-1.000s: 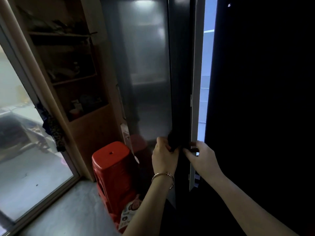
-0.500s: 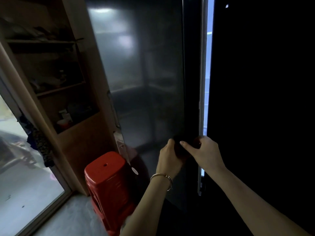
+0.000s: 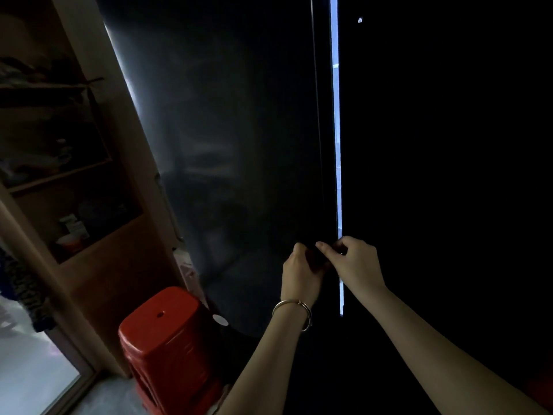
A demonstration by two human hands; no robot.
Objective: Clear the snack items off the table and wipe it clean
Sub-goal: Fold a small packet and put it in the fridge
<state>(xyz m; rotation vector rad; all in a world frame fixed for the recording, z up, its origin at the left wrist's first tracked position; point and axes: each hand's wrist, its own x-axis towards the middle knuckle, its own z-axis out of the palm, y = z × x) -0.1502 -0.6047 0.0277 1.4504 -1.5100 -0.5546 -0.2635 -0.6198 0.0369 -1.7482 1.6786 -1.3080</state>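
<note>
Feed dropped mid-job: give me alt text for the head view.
The left hand and right hand meet, both curled, at the edge of a dark door beside a thin bright gap; what they hold is too dark to tell. A red stool stands lower left by wooden shelves.

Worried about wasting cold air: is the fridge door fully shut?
Ajar: a thin lit gap runs beside the fridge door, with the left hand and right hand at its edge.

L hand [image 3: 302, 274], R hand [image 3: 356, 265], grip door [image 3: 239, 145] edge
</note>
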